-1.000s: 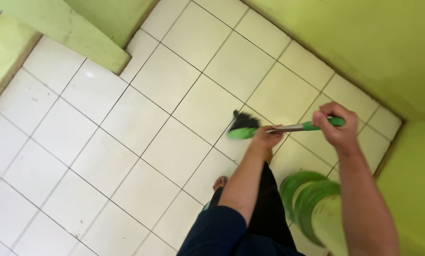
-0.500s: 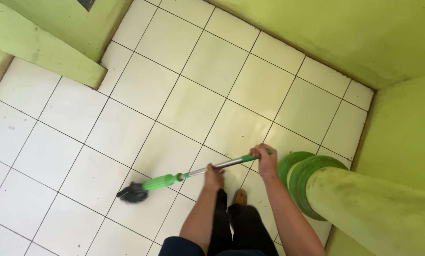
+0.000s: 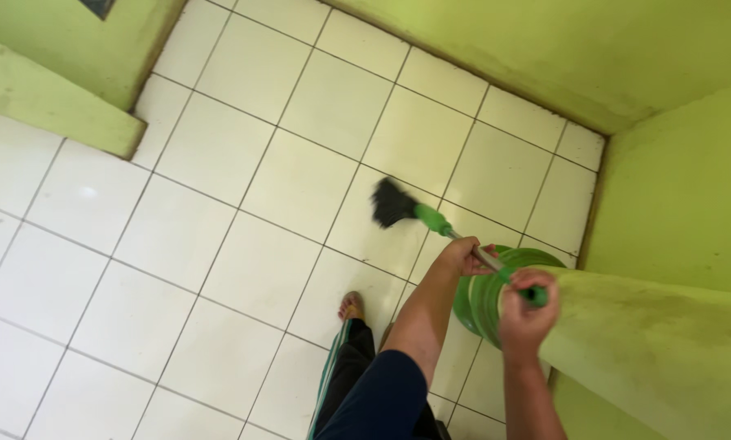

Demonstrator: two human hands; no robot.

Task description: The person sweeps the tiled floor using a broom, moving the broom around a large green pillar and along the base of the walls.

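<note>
Head view, looking down on a tiled floor (image 3: 219,269). The person holds a broom (image 3: 431,218) with both hands. The left hand (image 3: 466,254) is clenched around the metal shaft partway along its length; the right hand (image 3: 525,310) is clenched around the green handle end (image 3: 535,295), nearer the body. From these two grips the shaft runs up and to the left in the frame, passing through a green collar to the dark bristle head (image 3: 391,201), which is blurred and lies at the floor on a white tile, well ahead of the left hand. Whether the bristles press on the tile or just clear it cannot be told.

Just beside and beneath the hands stands a green column (image 3: 651,342) with a ringed green base (image 3: 479,301); the right hand overlaps the column's edge in the view, and the shaft crosses over the base. A bare foot (image 3: 351,306) rests on the tile to the left of the hands, below the bristle head.

Boundaries: a green wall (image 3: 545,49) runs along the far side, meeting a second green wall (image 3: 683,187) in a corner at upper right, near the broom. A low green ledge (image 3: 48,98) projects at upper left. Open tile extends widely left of the bristle head and toward the lower left.
</note>
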